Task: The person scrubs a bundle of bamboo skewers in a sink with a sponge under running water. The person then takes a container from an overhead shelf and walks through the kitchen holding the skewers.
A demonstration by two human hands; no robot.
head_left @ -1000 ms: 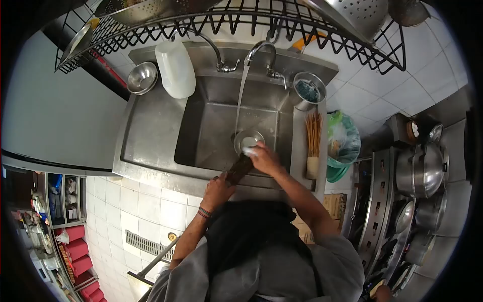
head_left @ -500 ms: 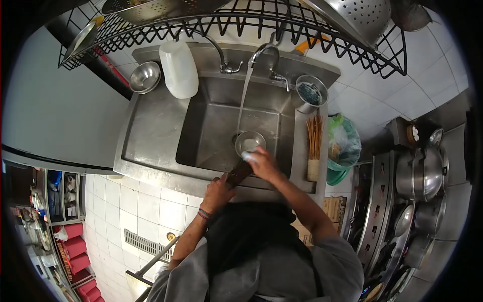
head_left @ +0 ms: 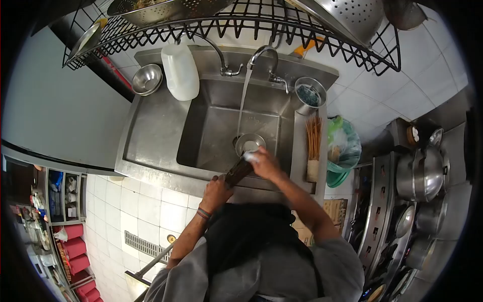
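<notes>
My left hand is closed round the near end of a dark brown, long, narrow object, whose kind I cannot make out. It slants over the sink's front edge. At its far end, my right hand grips a small whitish pad or cloth against it; the fingers are slightly blurred. Just beyond, a small metal bowl sits in the steel sink. Running water falls from the right-hand faucet near the bowl.
A whitish plastic jug and a steel bowl stand left of the basin. On the right are a metal pot with a scrubber, a brush of thin sticks and a lined bin. A black wire rack hangs above.
My right hand and the whitish pad have shifted slightly along the dark brown object's far end. My left hand keeps its hold. The view has tilted a little.
</notes>
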